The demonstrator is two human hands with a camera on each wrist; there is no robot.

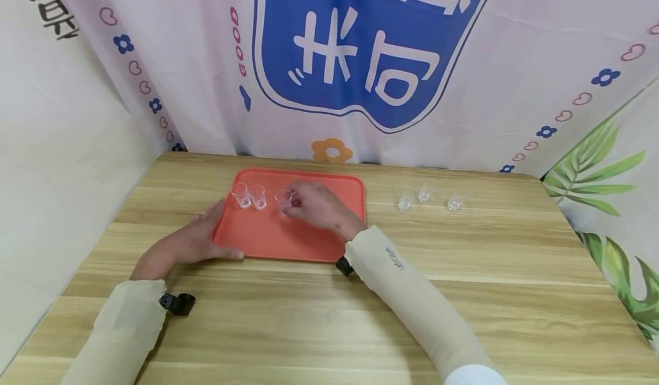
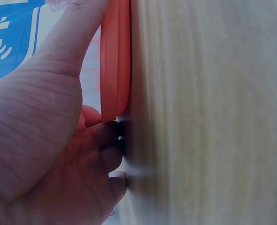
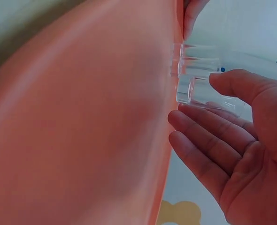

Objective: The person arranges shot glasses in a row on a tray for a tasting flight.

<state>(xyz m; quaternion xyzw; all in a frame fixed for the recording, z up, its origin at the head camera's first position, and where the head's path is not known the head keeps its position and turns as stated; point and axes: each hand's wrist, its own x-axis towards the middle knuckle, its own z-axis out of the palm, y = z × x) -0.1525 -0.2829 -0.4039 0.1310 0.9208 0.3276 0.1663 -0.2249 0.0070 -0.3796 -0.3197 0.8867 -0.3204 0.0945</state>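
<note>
In the head view, a red tray (image 1: pixel 273 239) lies on the wooden table. My left hand (image 1: pixel 191 243) grips its near left corner, thumb along the front edge and fingers at the left side; the left wrist view shows the fingers (image 2: pixel 111 157) bent beside the tray's rim (image 2: pixel 115 61). My right hand (image 1: pixel 321 205) pinches a small clear shot glass (image 3: pixel 199 91) between thumb and fingers, upright and close over the tray. Left of it, two similar shot glasses (image 1: pixel 242 197) (image 1: pixel 258 198) stand side by side on the tray.
Several details surround the work: three more clear shot glasses (image 1: pixel 405 202) (image 1: pixel 424 193) (image 1: pixel 455 202) stand on the table (image 1: pixel 494 293) right of the tray. A printed curtain (image 1: pixel 206 99) hangs along the table's back edge, and a pale wall (image 1: pixel 56 145) borders the left side.
</note>
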